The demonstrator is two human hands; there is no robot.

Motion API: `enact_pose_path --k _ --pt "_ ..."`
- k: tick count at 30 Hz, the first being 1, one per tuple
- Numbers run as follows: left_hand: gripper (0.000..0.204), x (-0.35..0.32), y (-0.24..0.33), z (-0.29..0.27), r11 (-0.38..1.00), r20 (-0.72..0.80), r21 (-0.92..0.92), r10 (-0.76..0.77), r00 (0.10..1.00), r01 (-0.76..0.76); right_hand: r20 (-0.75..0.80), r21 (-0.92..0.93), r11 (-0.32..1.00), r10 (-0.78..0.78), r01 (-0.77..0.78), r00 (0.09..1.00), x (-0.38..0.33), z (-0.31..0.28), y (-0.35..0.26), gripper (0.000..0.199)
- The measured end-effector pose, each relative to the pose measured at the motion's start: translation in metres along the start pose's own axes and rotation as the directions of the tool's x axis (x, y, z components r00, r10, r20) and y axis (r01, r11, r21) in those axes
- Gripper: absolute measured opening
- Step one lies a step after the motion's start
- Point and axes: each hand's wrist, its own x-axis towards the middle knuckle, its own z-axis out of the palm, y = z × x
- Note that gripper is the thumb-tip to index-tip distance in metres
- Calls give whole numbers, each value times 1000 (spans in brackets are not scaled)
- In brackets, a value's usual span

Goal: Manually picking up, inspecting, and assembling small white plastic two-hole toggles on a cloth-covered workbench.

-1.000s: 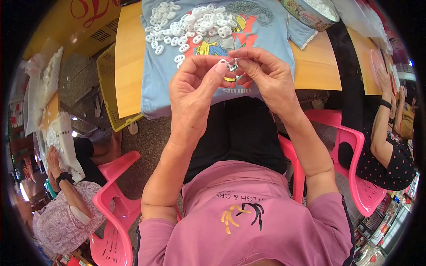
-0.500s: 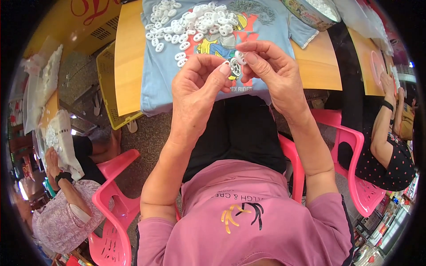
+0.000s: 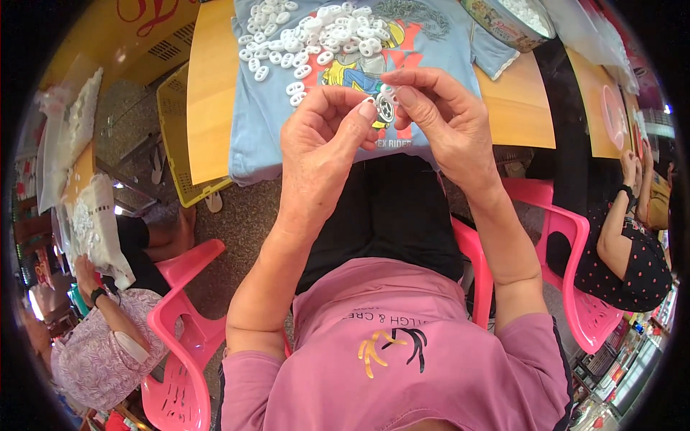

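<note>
Both my hands meet above a light blue T-shirt [image 3: 259,136] spread on the table. Thumb and fingers of my right hand [image 3: 445,115] pinch a small white plastic piece [image 3: 389,91], mostly covered by the fingertips. My left hand [image 3: 327,133] is closed too, its thumb against the curled fingers right beside that piece; what it holds, if anything, is too small to make out. Beyond them on the shirt lies a heap of white oval pieces [image 3: 309,36], each with two holes. A tangle of thin grey metal bits [image 3: 413,18] sits to its right.
A printed round tub [image 3: 514,25] with white bits stands at the table's [image 3: 514,108] far right. Left of the table is a yellow crate [image 3: 172,136]. Co-workers sit on both sides, with pink chairs [image 3: 190,337] near them. One co-worker's hand [image 3: 86,276] rests by white pieces.
The white piece in my right hand shows less now, more hidden by the fingers. My hands stay nearly in place. The right-hand co-worker's hands have come lower and closer together.
</note>
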Motion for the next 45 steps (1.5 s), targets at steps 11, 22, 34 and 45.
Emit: enact_pose_path --k 11,22,34,45 --pt "16 1 -1 1 998 3 -57 -1 1000 1 -6 -155 984 -95 93 995 -1 2 4 19" --pt "14 0 -1 1 992 -26 -128 3 1000 -7 -37 -184 975 -133 124 990 -5 8 3 18" --pt "15 0 -5 2 991 -53 -124 37 998 -44 -73 0 999 -41 41 997 -8 18 7 20" --pt "29 1 -10 2 987 44 -35 160 986 -159 61 404 902 142 -155 988 -2 0 -3 38"
